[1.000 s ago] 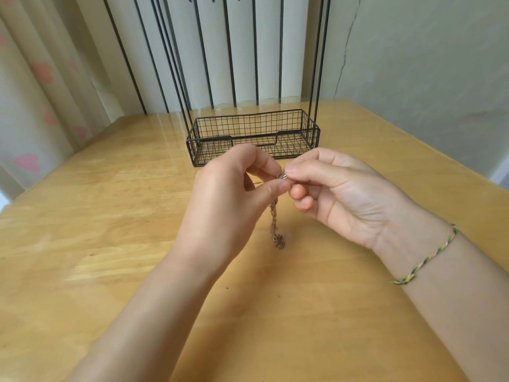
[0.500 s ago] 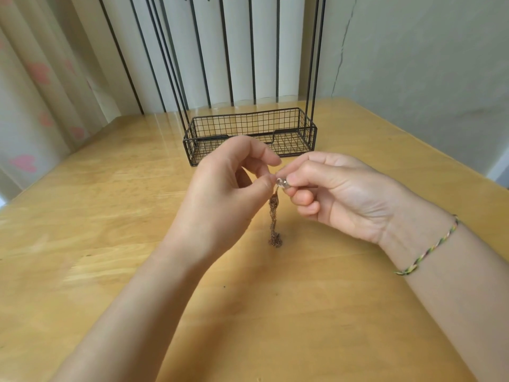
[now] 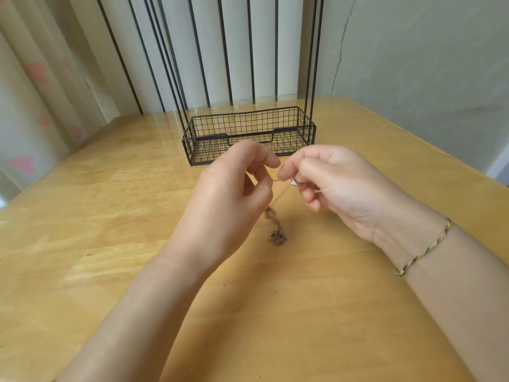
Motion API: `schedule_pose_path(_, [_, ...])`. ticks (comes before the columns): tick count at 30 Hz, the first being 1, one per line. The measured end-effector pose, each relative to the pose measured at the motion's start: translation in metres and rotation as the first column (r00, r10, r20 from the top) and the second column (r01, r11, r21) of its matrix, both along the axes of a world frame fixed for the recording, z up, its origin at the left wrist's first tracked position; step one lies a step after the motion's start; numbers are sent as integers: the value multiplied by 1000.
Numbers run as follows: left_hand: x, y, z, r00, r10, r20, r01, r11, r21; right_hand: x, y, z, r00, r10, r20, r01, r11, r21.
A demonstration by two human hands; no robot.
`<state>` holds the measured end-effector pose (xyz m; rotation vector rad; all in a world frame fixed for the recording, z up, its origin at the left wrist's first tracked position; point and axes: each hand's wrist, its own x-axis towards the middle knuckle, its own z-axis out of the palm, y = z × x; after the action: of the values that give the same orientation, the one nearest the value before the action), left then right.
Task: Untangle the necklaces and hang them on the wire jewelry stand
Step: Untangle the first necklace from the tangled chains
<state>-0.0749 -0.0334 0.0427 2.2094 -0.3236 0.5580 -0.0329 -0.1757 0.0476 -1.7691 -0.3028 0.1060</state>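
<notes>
Left hand (image 3: 228, 194): fingers curled, thumb and forefinger pinching a fine strand of the necklace (image 3: 276, 238). Right hand (image 3: 338, 186): curled likewise, thumb and forefinger pinching a small silver clasp (image 3: 292, 181), rounded and shiny. A short, hair-thin run of chain spans the gap between the two pinches, taut.

Below the left hand the rest of the necklace hangs as a twisted brownish rope of fine links, blurred along its length. It ends in a small knotted clump resting on the worktop (image 3: 110, 244) between the two wrists.

Worktop: pale yellow wood, glossy, grain visible.

Stand (image 3: 242, 124): black wire, with a rectangular grid basket at the base, a dipped front rim, and thin straight rods rising out of the top of the view. It sits on the far part of the worktop, just beyond the hands, apart from the necklace.

Right wrist carries a thin braided bracelet (image 3: 424, 249) of green, yellow and pink threads.

Left side: cream curtain (image 3: 33, 106) with pink hearts. Right side: grey wall (image 3: 427, 64), cracked.
</notes>
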Motion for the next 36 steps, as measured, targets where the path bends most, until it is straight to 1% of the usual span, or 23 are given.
schedule_pose_path(2, [1,1,0,1000,12,-10,-12,1000,-8,0,0,0,1000,3,-28,-2,999,36])
schedule_pose_path(5, [3,2,-3,999,41,-13,-40,999,29,2,-1,1,991,52,-127,-31,986,163])
schedule_pose_path(7, [4,4,-4,998,65,-23,-63,996,67,4,-3,1,983,86,-165,-45,970,241])
schedule_pose_path(10, [6,5,-6,993,107,-48,-99,986,137,5,-4,2,989,68,-129,-27,956,291])
schedule_pose_path(11, [7,5,-7,991,116,-67,-107,985,133,5,-3,2,990,65,-126,-20,944,330])
schedule_pose_path(12, [7,4,-8,988,118,-96,-108,989,98,5,-2,2,988,77,-137,-18,921,390])
schedule_pose_path(13, [8,3,-10,985,108,-137,-106,994,18,5,-1,2,983,103,-154,-21,889,457])
schedule_pose_path(14, [9,2,-11,979,83,-185,-103,989,-102,4,1,1,977,130,-169,-24,855,518])
schedule_pose_path(15, [9,2,-12,972,46,-231,-103,965,-240,4,3,1,972,149,-181,-20,823,567])
schedule_pose_path(16, [11,2,-13,962,15,-271,-115,927,-358,3,4,0,969,160,-190,-13,795,606])
schedule_pose_path(17, [12,3,-14,952,-9,-307,-133,887,-441,3,6,0,966,168,-197,-4,770,638])
schedule_pose_path(18, [13,4,-15,939,-43,-342,-145,850,-506,3,7,0,963,176,-202,4,744,669])
schedule_pose_path(20, [13,2,-16,901,-170,-400,-140,758,-637,3,8,-1,956,202,-213,18,685,729])
schedule_pose_path(22, [12,-3,-16,865,-269,-424,-135,688,-713,3,9,-1,945,237,-227,31,626,779])
schedule_pose_path(25, [9,-7,-13,855,-313,-413,-117,660,-742,4,6,2,921,278,-272,74,561,824])
schedule_pose_path(28, [8,-7,-12,841,-375,-389,-124,566,-815,6,3,2,914,249,-319,130,567,813])
schedule_pose_path(29, [8,-7,-10,836,-382,-393,-131,557,-820,6,2,1,917,231,-324,138,581,802])
schedule_pose_path(30, [8,-6,-10,839,-361,-408,-135,587,-798,6,1,1,922,210,-325,143,596,790])
schedule_pose_path(31, [8,-3,-10,849,-312,-426,-137,649,-748,7,0,0,928,186,-321,145,614,776])
schedule_pose_path(34, [13,11,-13,889,-136,-437,-136,834,-534,11,-5,-1,955,86,-282,146,696,703])
schedule_pose_path(36, [14,20,-13,897,-93,-432,-99,910,-402,14,-8,-3,971,-6,-239,157,769,619])
